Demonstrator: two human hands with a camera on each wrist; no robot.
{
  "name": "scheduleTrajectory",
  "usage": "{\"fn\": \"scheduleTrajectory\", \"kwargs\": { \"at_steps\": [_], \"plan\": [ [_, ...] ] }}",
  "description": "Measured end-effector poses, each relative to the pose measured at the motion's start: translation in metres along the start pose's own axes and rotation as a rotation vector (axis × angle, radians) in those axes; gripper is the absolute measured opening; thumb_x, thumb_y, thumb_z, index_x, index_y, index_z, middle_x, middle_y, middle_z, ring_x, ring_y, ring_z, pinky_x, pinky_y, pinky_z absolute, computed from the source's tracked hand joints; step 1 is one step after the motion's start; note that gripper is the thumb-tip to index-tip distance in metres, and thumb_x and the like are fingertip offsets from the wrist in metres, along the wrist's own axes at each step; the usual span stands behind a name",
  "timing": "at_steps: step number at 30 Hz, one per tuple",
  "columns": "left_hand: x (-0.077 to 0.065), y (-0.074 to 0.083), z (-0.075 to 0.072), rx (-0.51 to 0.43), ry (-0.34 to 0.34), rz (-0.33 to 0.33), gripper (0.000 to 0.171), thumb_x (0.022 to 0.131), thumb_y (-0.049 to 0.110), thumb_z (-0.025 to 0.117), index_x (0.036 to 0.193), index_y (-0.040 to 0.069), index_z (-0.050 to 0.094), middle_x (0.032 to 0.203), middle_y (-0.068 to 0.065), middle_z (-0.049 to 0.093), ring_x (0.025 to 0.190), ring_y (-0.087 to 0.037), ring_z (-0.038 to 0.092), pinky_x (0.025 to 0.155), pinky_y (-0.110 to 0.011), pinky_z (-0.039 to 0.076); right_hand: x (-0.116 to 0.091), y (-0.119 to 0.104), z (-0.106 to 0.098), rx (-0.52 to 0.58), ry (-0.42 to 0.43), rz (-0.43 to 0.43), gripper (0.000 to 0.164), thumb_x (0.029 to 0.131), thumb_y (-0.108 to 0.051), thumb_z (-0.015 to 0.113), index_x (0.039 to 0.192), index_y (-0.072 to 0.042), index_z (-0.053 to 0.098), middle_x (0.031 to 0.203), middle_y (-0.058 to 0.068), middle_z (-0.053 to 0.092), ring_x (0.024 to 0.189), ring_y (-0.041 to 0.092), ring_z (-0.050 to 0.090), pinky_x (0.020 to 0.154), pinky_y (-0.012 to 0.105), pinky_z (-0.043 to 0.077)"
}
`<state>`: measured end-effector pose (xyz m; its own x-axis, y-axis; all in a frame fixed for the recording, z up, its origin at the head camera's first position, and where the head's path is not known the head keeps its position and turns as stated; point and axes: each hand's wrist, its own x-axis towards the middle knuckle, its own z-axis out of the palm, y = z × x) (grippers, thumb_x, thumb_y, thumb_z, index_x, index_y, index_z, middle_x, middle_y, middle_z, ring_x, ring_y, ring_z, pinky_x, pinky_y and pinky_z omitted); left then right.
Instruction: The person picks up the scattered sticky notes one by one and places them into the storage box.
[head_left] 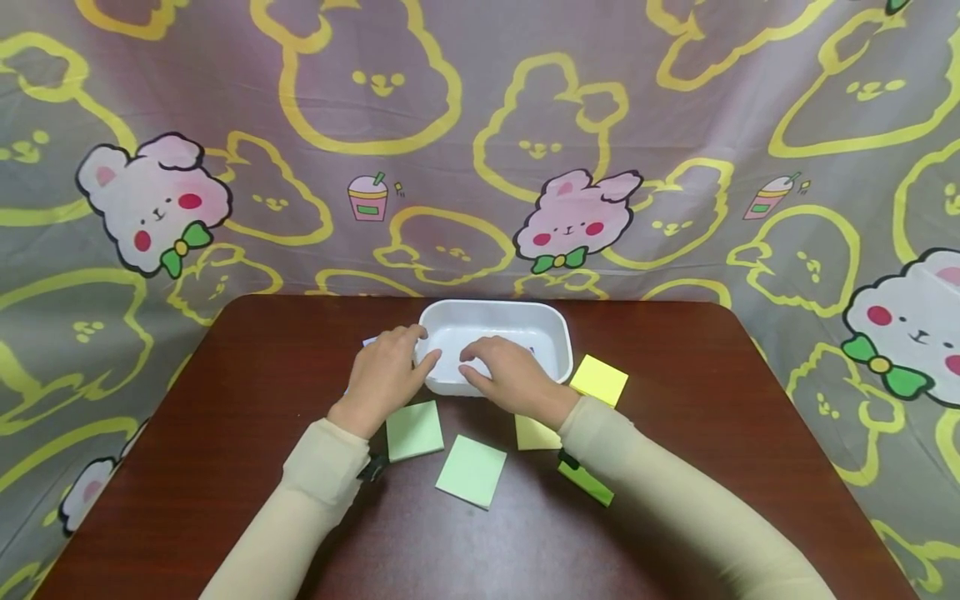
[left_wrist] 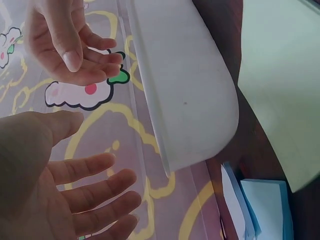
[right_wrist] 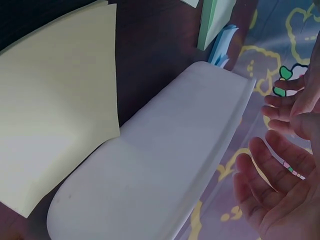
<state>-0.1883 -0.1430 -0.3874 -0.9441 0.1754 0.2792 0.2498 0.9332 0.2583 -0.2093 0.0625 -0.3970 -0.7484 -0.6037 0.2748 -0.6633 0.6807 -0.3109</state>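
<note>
A white oblong basin [head_left: 495, 308] stands near the back of the table. My left hand [head_left: 384, 372] hovers at its left end, fingers loosely bent, thumb over the rim. Over the front of the basin is my right hand [head_left: 517, 375], fingers relaxed and pointing left toward the other hand. Both wrist views show the palms facing each other with nothing held, the left hand [left_wrist: 75, 185] and the right hand [right_wrist: 280, 190] above the rim. A small dark blue mark shows on the basin floor beside the right hand.
Sticky-note pads lie around the basin: two light green [head_left: 415, 431], one pale yellow [head_left: 536, 433] partly under the right forearm, one bright yellow [head_left: 600, 381], one bright green [head_left: 587, 483]. Blue pads [left_wrist: 265, 207] lie at the left, mostly hidden by the left hand. A patterned curtain [head_left: 450, 183] hangs behind.
</note>
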Motion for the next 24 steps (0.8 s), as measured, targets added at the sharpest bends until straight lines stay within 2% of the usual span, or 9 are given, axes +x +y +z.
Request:
{"fn": "scheduleTrajectory", "kwargs": {
  "at_steps": [10,16,24],
  "plan": [
    [0.0,-0.012,0.0,0.002,0.014,-0.023,0.04,0.093,0.042,0.06,0.115,0.009,0.062,0.098,-0.01,0.069,0.083,-0.029,0.066,0.066,-0.043,0.052,0.005,-0.003,0.005,0.004,-0.016,-0.005,0.026,0.096,-0.031,0.058,0.11,-0.012,0.069,0.106,0.001,0.073,0.102,0.018,0.067,0.093,0.034,0.052],
    [0.0,-0.019,0.0,-0.02,0.015,-0.051,0.04,0.092,0.042,0.061,0.115,0.009,0.062,0.101,-0.012,0.069,0.089,-0.031,0.066,0.068,-0.046,0.053,0.008,-0.006,0.007,0.004,-0.038,0.004,0.028,0.096,-0.032,0.058,0.111,-0.012,0.069,0.107,0.0,0.072,0.102,0.017,0.066,0.093,0.034,0.051],
    [0.002,-0.03,0.001,-0.033,0.003,-0.071,0.039,0.093,0.042,0.059,0.116,0.01,0.061,0.1,-0.014,0.069,0.088,-0.032,0.066,0.067,-0.047,0.052,0.012,-0.009,0.012,-0.002,-0.033,-0.013,0.026,0.095,-0.03,0.058,0.11,-0.012,0.068,0.105,0.0,0.072,0.102,0.017,0.066,0.093,0.034,0.051]
  ]
}}
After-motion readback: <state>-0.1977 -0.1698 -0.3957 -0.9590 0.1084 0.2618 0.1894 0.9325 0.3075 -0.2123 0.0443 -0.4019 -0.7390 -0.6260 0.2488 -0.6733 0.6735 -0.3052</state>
